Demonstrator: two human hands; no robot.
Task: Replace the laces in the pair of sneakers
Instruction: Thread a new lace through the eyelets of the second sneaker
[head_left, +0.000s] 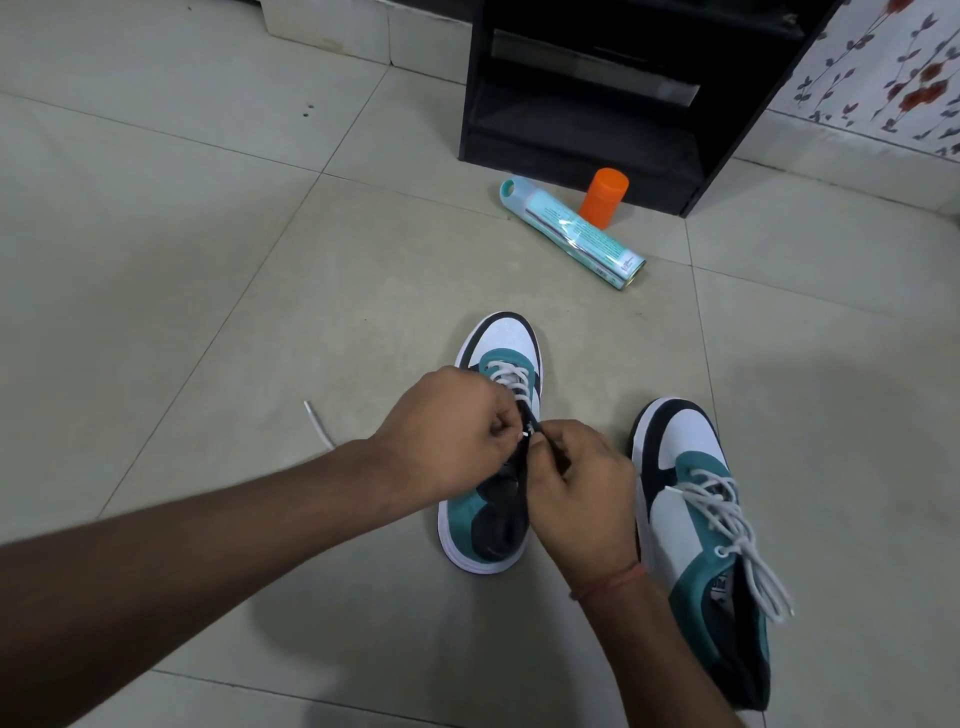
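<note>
Two white, teal and navy sneakers stand on the tiled floor. Over the left sneaker (506, 343) both hands meet at its eyelets. My left hand (447, 431) pinches the white lace (511, 379) near its tip. My right hand (576, 493) grips the shoe's navy tongue or eyelet edge beside that tip. The lace crosses the front eyelets; its other end (319, 423) trails on the floor to the left. The right sneaker (701, 519) stands apart at the right, fully laced with white lace, ends hanging loose.
A teal spray can (571, 234) lies on its side behind the shoes, with an orange cap (602, 197) upright beside it. A black shelf unit (597, 98) stands at the back, next to a floral wall (883, 78).
</note>
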